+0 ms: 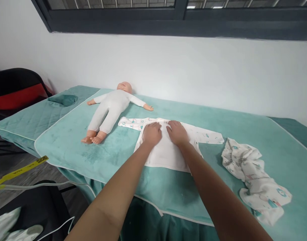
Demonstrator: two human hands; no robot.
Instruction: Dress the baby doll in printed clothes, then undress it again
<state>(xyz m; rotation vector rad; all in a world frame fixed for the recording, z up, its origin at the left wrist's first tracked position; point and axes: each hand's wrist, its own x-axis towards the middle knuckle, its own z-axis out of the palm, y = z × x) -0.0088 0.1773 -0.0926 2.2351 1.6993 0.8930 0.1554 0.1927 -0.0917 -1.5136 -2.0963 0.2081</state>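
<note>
A white baby top (166, 150) with small printed figures lies spread flat on a teal towel (98, 150), sleeves out to either side. My left hand (151, 133) and my right hand (177, 132) rest side by side on its chest, palms down, fingers flat and open. A baby doll (109, 108) in a pale bodysuit lies on its back to the left of the top, head toward the wall. A crumpled pair of matching printed trousers (254, 177) lies to the right of the top.
The towel covers a padded teal table (22, 124) that stands against a white wall under a dark window frame. A black and red chair (15, 90) is at far left. Yellow tape (20, 170), white cables and pale cloth lie on the floor at lower left.
</note>
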